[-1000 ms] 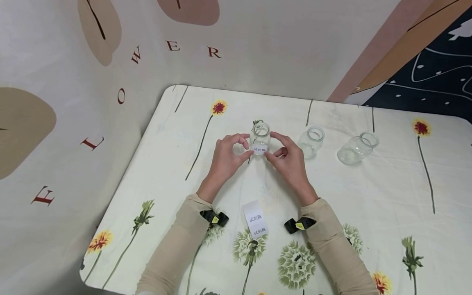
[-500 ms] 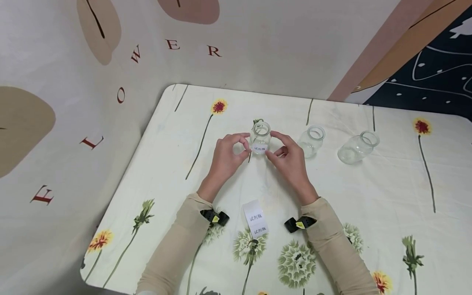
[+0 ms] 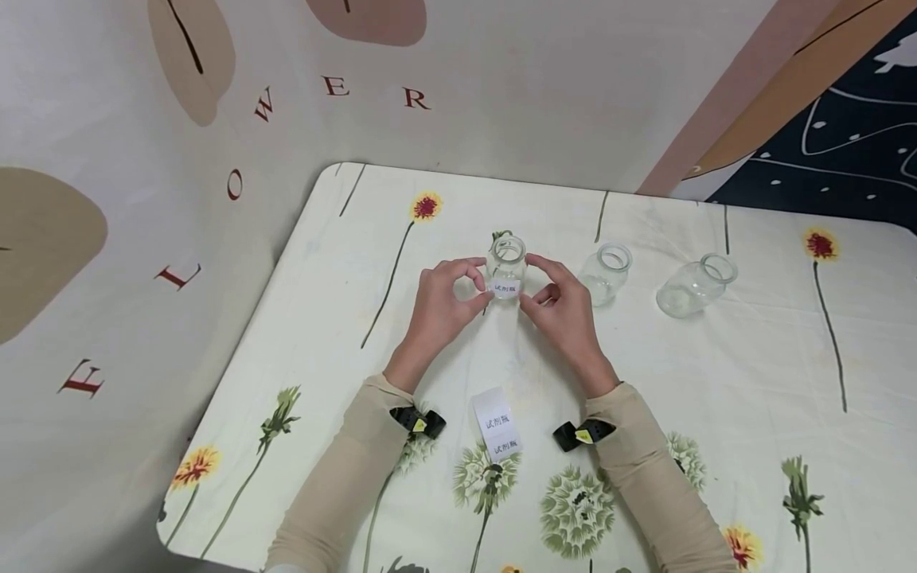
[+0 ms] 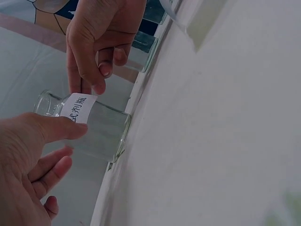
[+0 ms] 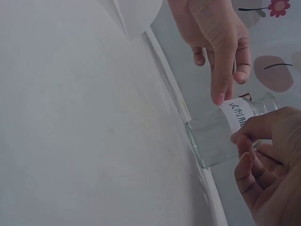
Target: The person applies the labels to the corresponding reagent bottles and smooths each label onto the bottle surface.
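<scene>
A small clear glass reagent bottle (image 3: 509, 269) stands upright on the table, a white label (image 3: 505, 289) with Chinese characters across its lower front. My left hand (image 3: 446, 298) holds it from the left, thumb at the label's left end and forefinger at the glass higher up. From the right, my right hand (image 3: 563, 306) holds it the same way, its thumb at the label's right end. In the left wrist view the left thumb lies over one end of the label (image 4: 77, 107). The right wrist view has the right thumb on the other end of the label (image 5: 235, 115).
Two more glass bottles, one upright (image 3: 606, 274) and one tilted-looking (image 3: 695, 286), are to the right. A paper strip (image 3: 497, 422) with two labels lies nearer me, between the forearms. Flower-printed cloth covers the table (image 3: 344, 294); a printed curtain (image 3: 501, 119) hangs behind it.
Both thumbs have shifted slightly along the label's ends; the right thumb has moved a little to the right. The bottle and the paper strip stay in place.
</scene>
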The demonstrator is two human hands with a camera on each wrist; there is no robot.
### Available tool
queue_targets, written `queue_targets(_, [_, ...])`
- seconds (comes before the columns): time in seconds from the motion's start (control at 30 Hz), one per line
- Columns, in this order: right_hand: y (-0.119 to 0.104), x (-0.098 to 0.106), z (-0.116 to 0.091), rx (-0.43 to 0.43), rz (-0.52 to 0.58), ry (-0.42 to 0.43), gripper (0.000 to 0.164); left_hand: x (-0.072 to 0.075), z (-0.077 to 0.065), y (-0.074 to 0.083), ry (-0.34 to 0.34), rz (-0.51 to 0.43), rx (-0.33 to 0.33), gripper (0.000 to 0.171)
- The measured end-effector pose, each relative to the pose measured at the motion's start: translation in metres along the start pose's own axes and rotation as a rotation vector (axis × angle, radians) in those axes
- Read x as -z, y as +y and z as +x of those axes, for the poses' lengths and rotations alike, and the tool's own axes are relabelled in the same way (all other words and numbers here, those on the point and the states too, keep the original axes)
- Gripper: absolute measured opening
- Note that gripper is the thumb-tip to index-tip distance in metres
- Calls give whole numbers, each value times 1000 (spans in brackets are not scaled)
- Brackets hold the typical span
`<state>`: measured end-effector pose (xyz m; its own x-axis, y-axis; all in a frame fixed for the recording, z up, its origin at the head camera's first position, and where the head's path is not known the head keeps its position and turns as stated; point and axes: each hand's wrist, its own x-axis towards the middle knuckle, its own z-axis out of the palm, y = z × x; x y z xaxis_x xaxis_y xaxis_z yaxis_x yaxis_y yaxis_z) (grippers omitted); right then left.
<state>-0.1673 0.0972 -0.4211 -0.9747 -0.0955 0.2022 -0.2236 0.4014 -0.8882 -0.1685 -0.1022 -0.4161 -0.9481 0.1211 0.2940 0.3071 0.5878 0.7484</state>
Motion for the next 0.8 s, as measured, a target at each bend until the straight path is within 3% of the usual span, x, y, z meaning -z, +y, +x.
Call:
queue_targets(0.23, [2, 0, 0, 14, 8, 3, 54, 0, 0, 1, 1, 6, 25, 22])
queue_targets(0.8, [0, 0, -1, 3, 13, 5, 54, 1, 0, 0, 23, -27, -18, 19])
